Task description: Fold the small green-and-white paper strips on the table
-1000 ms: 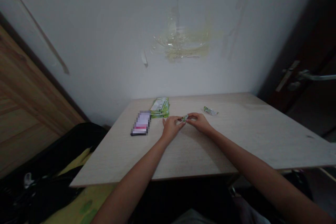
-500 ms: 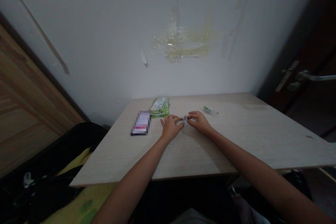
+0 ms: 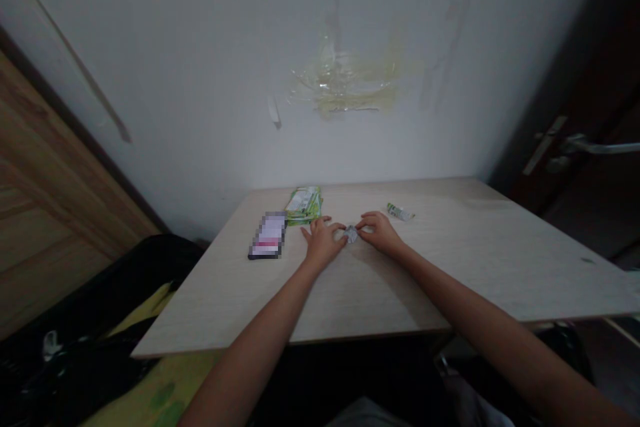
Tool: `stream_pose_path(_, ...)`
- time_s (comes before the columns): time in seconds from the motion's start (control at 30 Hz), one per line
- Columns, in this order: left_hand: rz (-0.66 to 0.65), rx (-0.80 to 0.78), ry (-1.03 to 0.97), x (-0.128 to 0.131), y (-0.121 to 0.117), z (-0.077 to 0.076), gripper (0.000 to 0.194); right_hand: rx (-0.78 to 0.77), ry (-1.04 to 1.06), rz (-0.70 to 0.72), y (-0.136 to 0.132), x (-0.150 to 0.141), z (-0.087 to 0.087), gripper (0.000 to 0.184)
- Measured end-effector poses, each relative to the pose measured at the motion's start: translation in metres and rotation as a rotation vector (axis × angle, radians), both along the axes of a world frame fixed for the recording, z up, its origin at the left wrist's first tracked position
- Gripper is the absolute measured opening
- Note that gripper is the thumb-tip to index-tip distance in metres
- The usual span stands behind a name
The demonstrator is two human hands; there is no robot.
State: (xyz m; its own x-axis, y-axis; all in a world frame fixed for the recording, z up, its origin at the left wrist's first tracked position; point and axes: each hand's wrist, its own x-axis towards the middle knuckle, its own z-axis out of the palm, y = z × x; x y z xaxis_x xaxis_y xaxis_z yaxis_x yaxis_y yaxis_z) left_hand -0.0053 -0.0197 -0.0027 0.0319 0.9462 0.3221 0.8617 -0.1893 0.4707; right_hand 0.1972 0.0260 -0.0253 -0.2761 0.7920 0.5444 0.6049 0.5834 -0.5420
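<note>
Over the middle of the table [image 3: 475,267], my left hand [image 3: 324,240] pinches the left side of a small crumpled silvery wrapper [image 3: 351,234]. The wrapper's opposite side is between the thumb and fingertips of my right hand [image 3: 379,232]. Its exact kind is too small to make out. Behind my left hand lies a pile of flat green-and-white packets [image 3: 303,205]. Beyond my right hand, a single rolled or folded green-and-white packet [image 3: 400,212] rests on the tabletop.
A phone [image 3: 269,235] with a blurred-out screen lies left of my left hand, close to the packet pile. A wall [image 3: 215,80] with old tape [image 3: 350,90] rises behind the table. A dark door with a metal handle [image 3: 600,145] stands at the right.
The wrapper between my fingertips was narrow and upright before; now it looks flatter and more spread out. My left hand has shifted slightly to the left.
</note>
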Motion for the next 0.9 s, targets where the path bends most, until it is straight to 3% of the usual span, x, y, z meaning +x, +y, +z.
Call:
stream_pose_path(0.27, -0.039, 0.005, -0.046, -0.006, 0.003, -0.001, 0.011, 0.007, -0.072, 0.070, 0.000, 0.006, 0.004, 0.012)
stream_pose_path(0.53, -0.108, -0.007, 0.044, -0.012, 0.003, 0.006, 0.008, -0.017, -0.162, 0.169, -0.001, 0.008, 0.008, 0.010)
stream_pose_path(0.77, -0.078, -0.061, 0.006, -0.011, 0.005, 0.005, 0.022, -0.037, -0.151, 0.128, -0.003, 0.008, 0.006, 0.009)
stream_pose_path(0.9, -0.074, -0.066, -0.028, -0.010, 0.005, 0.000, 0.015, -0.094, -0.139, 0.100, 0.000, 0.005, 0.003, 0.013)
